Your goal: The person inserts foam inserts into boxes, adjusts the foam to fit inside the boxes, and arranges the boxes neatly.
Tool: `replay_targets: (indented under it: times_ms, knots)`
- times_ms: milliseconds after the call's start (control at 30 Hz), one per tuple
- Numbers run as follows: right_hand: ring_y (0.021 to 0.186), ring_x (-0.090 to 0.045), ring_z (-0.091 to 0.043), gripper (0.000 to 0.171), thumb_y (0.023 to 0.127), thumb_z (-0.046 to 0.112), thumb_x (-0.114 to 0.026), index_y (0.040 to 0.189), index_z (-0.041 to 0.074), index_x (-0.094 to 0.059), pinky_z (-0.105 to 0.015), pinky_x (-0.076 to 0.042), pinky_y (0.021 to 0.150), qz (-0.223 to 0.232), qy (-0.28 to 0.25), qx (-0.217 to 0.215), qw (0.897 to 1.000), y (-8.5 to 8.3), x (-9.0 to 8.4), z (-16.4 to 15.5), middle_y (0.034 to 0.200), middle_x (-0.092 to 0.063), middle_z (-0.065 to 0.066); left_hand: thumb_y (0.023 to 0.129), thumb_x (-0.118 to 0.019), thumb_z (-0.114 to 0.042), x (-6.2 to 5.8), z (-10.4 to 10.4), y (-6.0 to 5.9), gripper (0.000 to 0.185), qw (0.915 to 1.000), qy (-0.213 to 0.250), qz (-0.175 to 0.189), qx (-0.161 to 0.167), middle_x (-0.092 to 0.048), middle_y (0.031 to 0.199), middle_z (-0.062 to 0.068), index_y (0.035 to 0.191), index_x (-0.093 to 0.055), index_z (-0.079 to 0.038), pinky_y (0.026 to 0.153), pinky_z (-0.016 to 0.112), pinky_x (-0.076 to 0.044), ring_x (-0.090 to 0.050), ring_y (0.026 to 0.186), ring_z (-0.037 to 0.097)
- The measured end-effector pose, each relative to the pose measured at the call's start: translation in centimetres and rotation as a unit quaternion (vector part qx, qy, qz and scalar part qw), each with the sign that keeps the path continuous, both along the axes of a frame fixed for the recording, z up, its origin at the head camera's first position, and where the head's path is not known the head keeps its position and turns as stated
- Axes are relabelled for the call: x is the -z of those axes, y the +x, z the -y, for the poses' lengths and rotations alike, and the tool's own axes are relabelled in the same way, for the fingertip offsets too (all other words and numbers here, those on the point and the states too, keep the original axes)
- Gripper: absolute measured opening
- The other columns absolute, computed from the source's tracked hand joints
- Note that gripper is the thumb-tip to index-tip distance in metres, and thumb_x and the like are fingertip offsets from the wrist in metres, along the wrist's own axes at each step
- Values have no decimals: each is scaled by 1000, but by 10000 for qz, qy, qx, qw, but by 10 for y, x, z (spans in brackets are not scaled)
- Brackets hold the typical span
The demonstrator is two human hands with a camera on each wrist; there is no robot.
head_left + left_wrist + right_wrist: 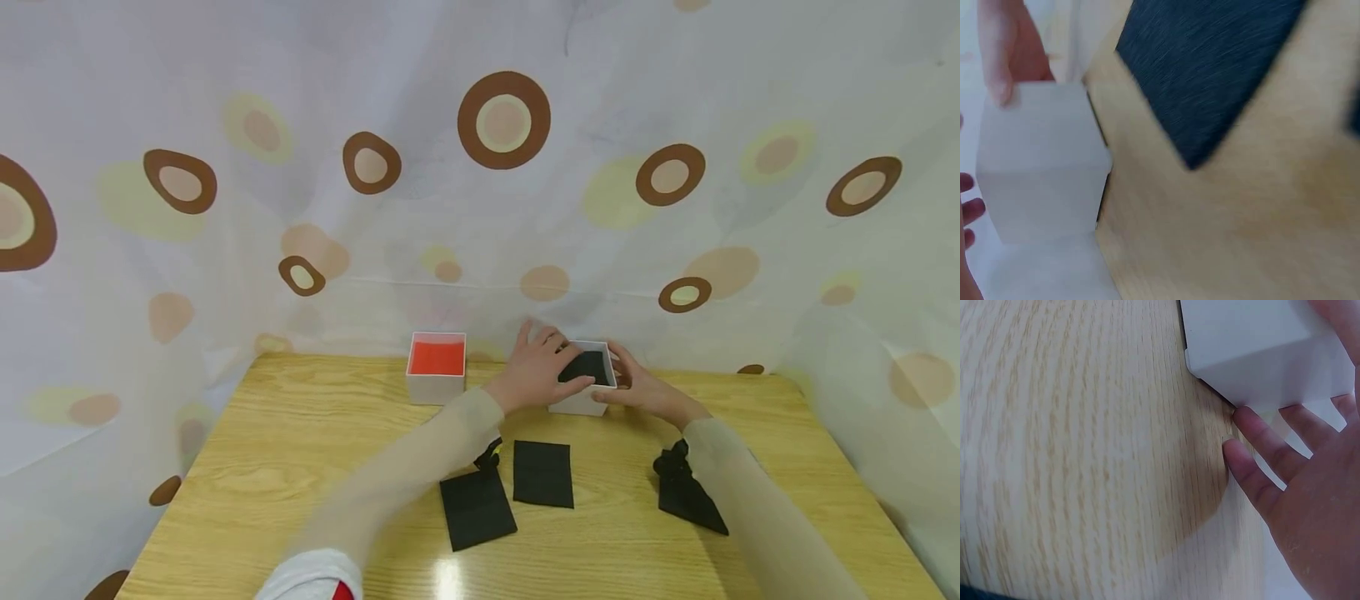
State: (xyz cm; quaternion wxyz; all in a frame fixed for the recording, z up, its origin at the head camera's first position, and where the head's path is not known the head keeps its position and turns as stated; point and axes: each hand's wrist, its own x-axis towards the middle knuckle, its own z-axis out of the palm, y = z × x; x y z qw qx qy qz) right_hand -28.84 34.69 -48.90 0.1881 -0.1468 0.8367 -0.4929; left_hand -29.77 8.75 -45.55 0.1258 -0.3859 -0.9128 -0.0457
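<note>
A white open-topped box (pixel 581 406) with a black piece (pixel 591 367) inside stands at the back of the table. My left hand (pixel 536 371) is over its left side and top, fingers spread, with the black piece partly hidden beneath. At the right side, my right hand (pixel 641 390) holds the box, thumb on the front and fingers along the side wall. The right wrist view shows these fingers (pixel 1266 444) nearly straight against the box (pixel 1272 375). In the left wrist view, the right thumb (pixel 999 87) presses the box front.
Left of my hands stands a second white box (pixel 435 387) with a red-orange piece inside. Flat black fabric squares (pixel 543 473) (pixel 477 508) lie in front. A black item with a bunched top (pixel 686 492) is partly under my right forearm. A patterned curtain (pixel 420 225) hangs behind the table.
</note>
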Motion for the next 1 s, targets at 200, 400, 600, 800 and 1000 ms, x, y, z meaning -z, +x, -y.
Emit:
replay_targets:
  times_ms: [200, 400, 600, 800, 1000]
  knots:
    - [147, -31, -55, 104, 99, 24, -73, 167, 19, 6, -68, -33, 113, -166, -3, -48, 9999, -1, -4, 2, 169, -13, -30, 106, -51, -56, -2, 30, 31, 52, 9972, 430, 339, 506, -62, 137, -1, 143, -61, -22, 117, 47, -31, -48, 134, 21]
    - [150, -22, -58, 107, 97, 26, -76, 167, 20, 5, -74, -24, 116, -138, 55, 27, 9999, -2, -4, 1, 170, -10, -30, 103, -58, -55, 2, 66, 67, 56, 9891, 625, 1213, 553, -60, 141, 1, 146, -59, -19, 115, 48, -36, -49, 136, 23]
    - [152, -13, -59, 109, 96, 24, -76, 167, 20, 6, -75, -20, 116, -47, -49, 20, 10000, 0, -3, -1, 171, -4, -28, 101, -59, -59, 18, 102, 101, 66, 9795, 640, 1844, 507, -59, 141, 0, 152, -52, -18, 111, 48, -39, -52, 133, 20]
    - [152, -9, -59, 111, 96, 26, -76, 167, 18, 9, -76, -17, 116, -14, 8, 42, 10000, 0, -4, 0, 171, -1, -29, 99, -60, -61, 36, 132, 120, 68, 9765, 696, 2019, 296, -60, 134, -1, 150, -53, -17, 107, 48, -40, -54, 125, 18]
    - [153, -9, -59, 110, 97, 26, -76, 167, 17, 8, -75, -17, 116, -31, -22, 17, 10000, -1, -2, 2, 171, -1, -29, 92, -65, -70, 45, 156, 138, 79, 9731, 748, 2176, -114, -59, 135, 0, 148, -55, -16, 104, 48, -41, -53, 126, 20]
